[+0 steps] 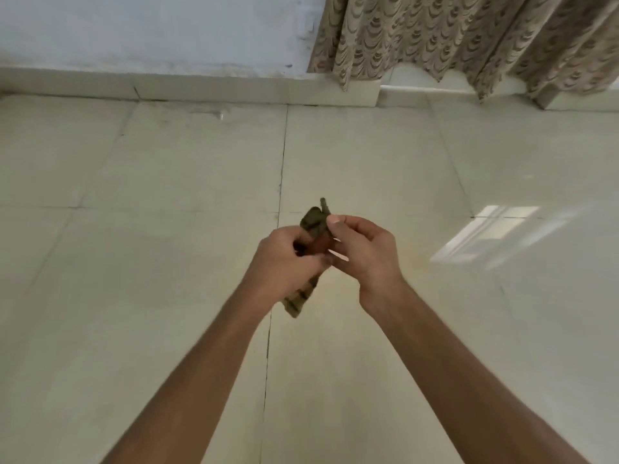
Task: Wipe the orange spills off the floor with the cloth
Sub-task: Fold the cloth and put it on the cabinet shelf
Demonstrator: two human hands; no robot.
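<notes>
Both my hands hold a small olive-green checked cloth point(315, 222) in the air above the pale tiled floor point(167, 262). My left hand point(284, 259) grips its middle, and a folded end hangs below that hand. My right hand point(361, 249) pinches the upper part between thumb and fingers. A reddish-orange patch shows on the cloth between the hands. A faint yellowish tint lies on the floor tile under and right of my hands; I see no distinct orange spill.
A low skirting ledge point(201, 87) runs along a light blue wall point(150, 28) at the back. A brown patterned curtain point(469, 38) hangs at the back right. A bright window reflection point(495, 232) lies on the floor at the right.
</notes>
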